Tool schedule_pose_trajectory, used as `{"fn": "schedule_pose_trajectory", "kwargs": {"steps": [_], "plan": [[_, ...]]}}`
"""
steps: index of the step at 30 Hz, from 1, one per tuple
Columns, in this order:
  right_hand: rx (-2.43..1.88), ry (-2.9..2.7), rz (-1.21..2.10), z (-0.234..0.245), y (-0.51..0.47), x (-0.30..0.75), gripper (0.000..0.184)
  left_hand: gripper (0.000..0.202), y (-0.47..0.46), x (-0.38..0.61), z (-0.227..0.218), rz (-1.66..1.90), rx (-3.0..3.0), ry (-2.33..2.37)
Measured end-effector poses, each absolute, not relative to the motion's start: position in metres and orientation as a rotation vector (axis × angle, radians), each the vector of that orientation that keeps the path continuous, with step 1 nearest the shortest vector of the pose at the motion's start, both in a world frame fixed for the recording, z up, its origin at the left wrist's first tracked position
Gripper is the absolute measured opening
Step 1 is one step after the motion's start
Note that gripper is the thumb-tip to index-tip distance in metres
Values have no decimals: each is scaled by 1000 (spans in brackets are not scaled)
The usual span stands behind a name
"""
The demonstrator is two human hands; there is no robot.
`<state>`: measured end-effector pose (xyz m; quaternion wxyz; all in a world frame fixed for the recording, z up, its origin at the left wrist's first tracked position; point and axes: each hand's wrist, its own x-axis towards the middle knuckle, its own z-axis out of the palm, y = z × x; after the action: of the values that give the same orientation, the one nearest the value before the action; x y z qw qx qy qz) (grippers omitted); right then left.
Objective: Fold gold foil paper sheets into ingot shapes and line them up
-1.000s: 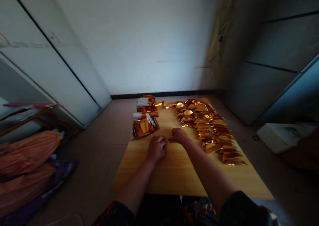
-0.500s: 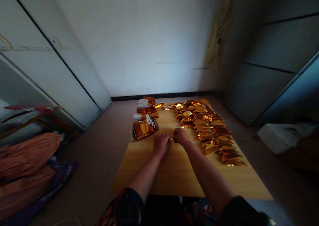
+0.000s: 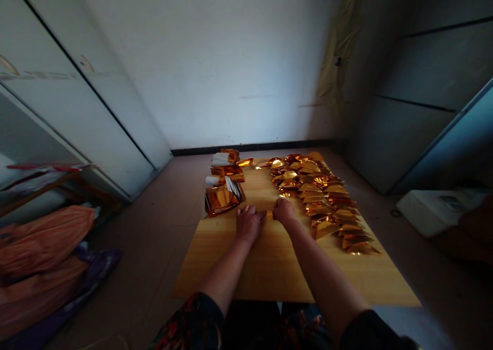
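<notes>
A narrow folded piece of gold foil paper [image 3: 270, 215] lies low over the wooden table, stretched between my two hands. My left hand [image 3: 248, 223] holds its left end, fingers bent and pressed down close to the tabletop. At the other end my right hand [image 3: 284, 212] is closed in a fist-like grip on the paper. My fingers cover both ends of the piece. Just beyond my left hand sits a stack of gold foil sheets [image 3: 222, 198] with white edges. To the right of my right hand are rows of folded gold foil pieces [image 3: 327, 211], overlapping one another.
The wooden table [image 3: 215, 268] stands near a white wall. More foil bundles [image 3: 225, 158] lie at its back left. Cabinets rise on both sides. Orange bags [image 3: 42, 247] lie on the left, a white box [image 3: 427, 212] on the right.
My right hand has moved slightly right, away from my left hand. More of the gold foil paper shows between them. The left hand has barely moved.
</notes>
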<state>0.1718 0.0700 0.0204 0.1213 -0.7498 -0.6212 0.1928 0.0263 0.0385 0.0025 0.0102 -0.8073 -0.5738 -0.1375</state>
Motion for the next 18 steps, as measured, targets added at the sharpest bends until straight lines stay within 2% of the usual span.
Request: {"fn": "schedule_pose_trajectory", "kwargs": {"steps": [13, 18], "plan": [[-2261, -1741, 489, 14, 48, 186, 26, 25, 38, 29, -1, -466, -2482, -1814], [-2000, -1866, 430, 6, 38, 196, 20, 29, 40, 25, -4, -466, -2551, -1787]]}}
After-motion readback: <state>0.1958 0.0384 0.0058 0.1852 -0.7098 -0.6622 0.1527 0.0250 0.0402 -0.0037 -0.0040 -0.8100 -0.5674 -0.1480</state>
